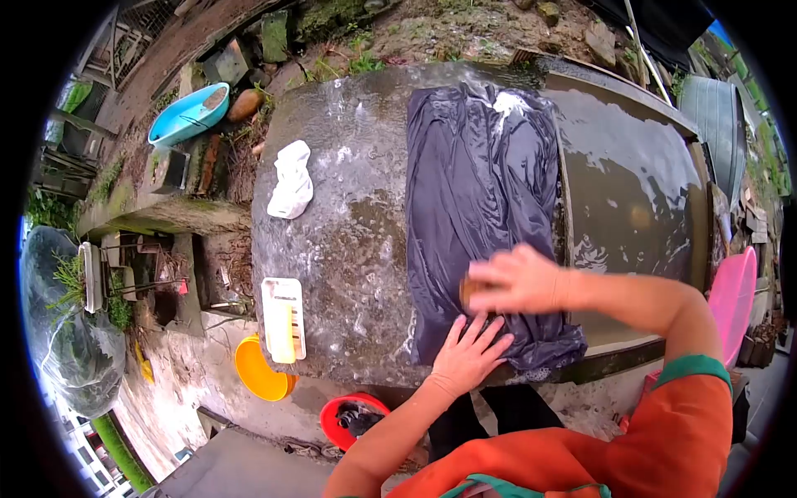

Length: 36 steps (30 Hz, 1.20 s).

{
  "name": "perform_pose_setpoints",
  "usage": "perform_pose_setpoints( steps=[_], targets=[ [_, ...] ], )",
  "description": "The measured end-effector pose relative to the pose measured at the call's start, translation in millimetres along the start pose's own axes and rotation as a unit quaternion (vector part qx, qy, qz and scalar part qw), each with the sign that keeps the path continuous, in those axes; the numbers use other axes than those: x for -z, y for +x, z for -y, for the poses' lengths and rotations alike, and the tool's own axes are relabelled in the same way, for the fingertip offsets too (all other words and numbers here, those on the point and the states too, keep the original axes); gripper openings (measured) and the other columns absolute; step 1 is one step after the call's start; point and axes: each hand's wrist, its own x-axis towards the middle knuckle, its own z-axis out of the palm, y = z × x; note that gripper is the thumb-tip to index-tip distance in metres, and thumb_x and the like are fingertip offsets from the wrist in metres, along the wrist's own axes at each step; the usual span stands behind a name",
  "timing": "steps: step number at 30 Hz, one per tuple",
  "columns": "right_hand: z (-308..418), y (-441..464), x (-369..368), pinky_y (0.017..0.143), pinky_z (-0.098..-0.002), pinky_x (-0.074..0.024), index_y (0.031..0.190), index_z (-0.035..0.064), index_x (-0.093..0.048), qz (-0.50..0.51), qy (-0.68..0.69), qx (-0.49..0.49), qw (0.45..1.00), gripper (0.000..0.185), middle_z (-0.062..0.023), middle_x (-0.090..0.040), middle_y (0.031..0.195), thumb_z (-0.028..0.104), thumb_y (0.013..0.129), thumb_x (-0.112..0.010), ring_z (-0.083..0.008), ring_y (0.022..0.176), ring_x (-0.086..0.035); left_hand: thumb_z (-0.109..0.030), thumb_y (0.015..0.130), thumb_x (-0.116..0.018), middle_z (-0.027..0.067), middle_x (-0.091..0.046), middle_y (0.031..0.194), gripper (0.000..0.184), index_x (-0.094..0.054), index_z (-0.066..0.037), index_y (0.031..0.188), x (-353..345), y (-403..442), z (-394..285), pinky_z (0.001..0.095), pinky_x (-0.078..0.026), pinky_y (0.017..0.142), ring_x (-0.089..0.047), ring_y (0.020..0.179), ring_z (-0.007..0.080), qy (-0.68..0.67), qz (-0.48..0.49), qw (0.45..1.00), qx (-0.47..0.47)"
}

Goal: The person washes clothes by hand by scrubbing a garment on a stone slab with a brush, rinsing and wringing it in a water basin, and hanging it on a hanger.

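Note:
A dark purple-black garment or cloth lies spread and wrinkled on the wet concrete slab. White suds sit near its far end. My left hand rests flat on the near end of the cloth with its fingers spread. Just beyond it, my right hand is smeared by motion, its fingers closed over a brown scrubbing brush against the cloth. The brush is mostly hidden under the hand.
A water-filled basin adjoins the slab's right side. To the left lie a white bunched cloth and a white tray with a yellow bar. Yellow and red basins stand below the near edge.

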Motion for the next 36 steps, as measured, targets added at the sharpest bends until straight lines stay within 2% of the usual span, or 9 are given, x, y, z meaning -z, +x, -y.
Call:
perform_pose_setpoints(
  steps=[6,12,16,18,21,25,28,32,36],
  targets=[
    [-199,83,-26,0.086,-0.0527,-0.0378,0.128,0.0347,-0.042,-0.13,-0.185,-0.459,0.859,0.042,-0.0078,-0.037,0.136,0.036,0.087,-0.051,-0.0332,0.112,-0.046,-0.028,0.067,-0.072,0.0004,-0.046,0.132,0.053,-0.056,-0.024,0.117,-4,3,-3,0.0464,-0.028,0.103,-0.038,0.126,0.0239,0.003,-0.014,1.0,0.019],
    [-172,-10,31,0.094,-0.0554,-0.0335,0.13,0.0341,-0.041,-0.124,-0.133,-0.507,0.843,0.042,-0.0083,-0.035,0.138,0.039,0.088,-0.048,-0.0319,0.122,-0.038,-0.016,0.078,-0.064,0.0074,-0.06,0.114,0.029,-0.06,-0.01,0.106,2,5,3,0.0397,-0.038,0.097,-0.054,0.11,0.0226,-0.128,-0.103,0.98,0.117],
    [-126,-110,30,0.092,-0.0552,-0.0334,0.134,0.0233,-0.038,-0.072,-0.238,-0.529,0.812,0.055,-0.0171,-0.035,0.137,0.042,0.084,-0.053,-0.0346,0.122,-0.038,-0.016,0.092,-0.046,0.0116,-0.061,0.105,0.024,-0.056,-0.001,0.107,12,32,11,0.0365,-0.047,0.084,-0.06,0.096,0.0255,-0.653,-0.332,0.536,0.419],
    [-109,-99,20,0.094,-0.0471,-0.0365,0.136,0.0105,-0.034,-0.155,-0.007,-0.486,0.86,0.061,-0.0175,-0.044,0.131,0.041,0.086,-0.053,-0.0365,0.111,-0.049,-0.016,0.093,-0.042,0.0106,-0.061,0.102,0.026,-0.055,0.002,0.106,69,64,8,0.0351,-0.048,0.082,-0.06,0.093,0.0206,-0.763,-0.382,0.438,0.284],
    [-24,-6,64,0.087,-0.0387,-0.0435,0.129,0.0046,-0.042,-0.144,0.623,-0.548,0.539,0.058,-0.0163,-0.056,0.116,0.043,0.087,-0.054,-0.0263,0.101,-0.057,-0.016,0.092,-0.041,0.0103,-0.062,0.098,0.026,-0.056,0.001,0.105,125,101,-18,0.0314,-0.049,0.08,-0.061,0.087,0.0193,-0.817,-0.284,0.466,0.184],
    [-49,41,62,0.058,-0.0331,-0.0508,0.099,0.0027,-0.06,-0.17,0.778,-0.388,0.463,0.033,-0.0106,-0.065,0.087,0.029,0.078,-0.061,-0.0199,0.061,-0.061,-0.014,0.09,-0.048,0.0077,-0.064,0.092,0.024,-0.059,0.003,0.103,127,119,-28,0.0249,-0.048,0.076,-0.06,0.081,0.0126,-0.742,-0.142,0.638,0.153],
    [-35,37,95,0.063,-0.0296,-0.0504,0.104,-0.0028,-0.059,-0.271,0.704,-0.316,0.576,0.037,-0.0115,-0.062,0.092,0.01,0.07,-0.06,-0.0202,0.068,-0.061,-0.013,0.09,-0.05,0.0084,-0.064,0.092,0.026,-0.059,0.008,0.103,102,102,11,0.0241,-0.047,0.076,-0.058,0.082,0.0118,-0.434,-0.225,0.853,0.182],
    [-30,18,101,0.097,-0.0311,-0.0364,0.117,0.0008,-0.057,0.13,0.424,-0.289,0.848,0.05,-0.017,-0.055,0.122,0.017,0.069,-0.056,-0.0284,0.112,-0.051,-0.024,0.089,-0.05,0.0125,-0.065,0.094,0.03,-0.062,0.002,0.098,62,118,101,0.034,-0.043,0.087,-0.059,0.094,0.023,-0.305,-0.372,0.834,0.269],
    [-12,30,17,0.09,-0.0682,-0.0247,0.117,0.0134,-0.057,0.019,0.164,-0.581,0.797,0.052,-0.0173,-0.043,0.13,0.049,0.089,-0.032,-0.043,0.122,-0.034,-0.035,0.084,-0.054,0.0116,-0.064,0.095,0.029,-0.066,-0.01,0.089,69,155,64,0.0415,-0.038,0.091,-0.056,0.096,0.0327,-0.126,-0.169,0.915,0.343]
  ],
)
